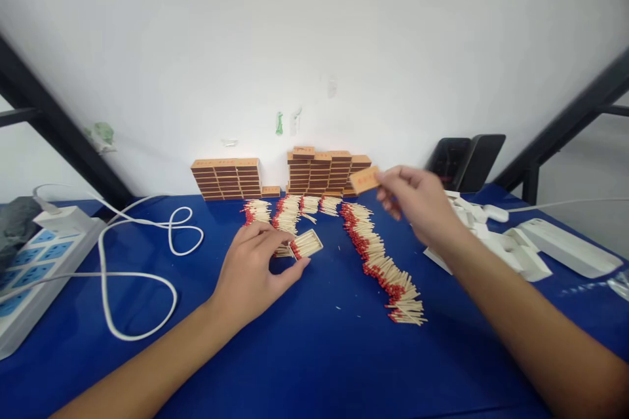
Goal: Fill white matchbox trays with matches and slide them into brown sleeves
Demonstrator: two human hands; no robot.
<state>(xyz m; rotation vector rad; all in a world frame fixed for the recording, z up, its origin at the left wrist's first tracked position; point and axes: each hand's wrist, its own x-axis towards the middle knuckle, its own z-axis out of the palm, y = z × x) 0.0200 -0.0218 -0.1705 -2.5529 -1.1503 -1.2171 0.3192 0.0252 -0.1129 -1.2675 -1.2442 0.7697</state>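
My left hand (260,255) grips a small matchbox tray (306,245) by its left end, between thumb and fingers. Red-headed matches lie inside the tray. Raised at the right, my right hand (410,196) pinches an orange matchbox cover (364,179) by its right end, near the stacked boxes. Between and beyond the hands, loose matches (378,258) form a long winding row on the right. Shorter heaps of matches (287,212) lie behind my left hand, which partly hides them.
Matchboxes stand against the wall in a left stack (226,179) and a right stack (319,173). A white power strip (44,261) and looping cable (103,275) occupy the left side. White plastic parts (511,252) and black devices (472,160) are on the right.
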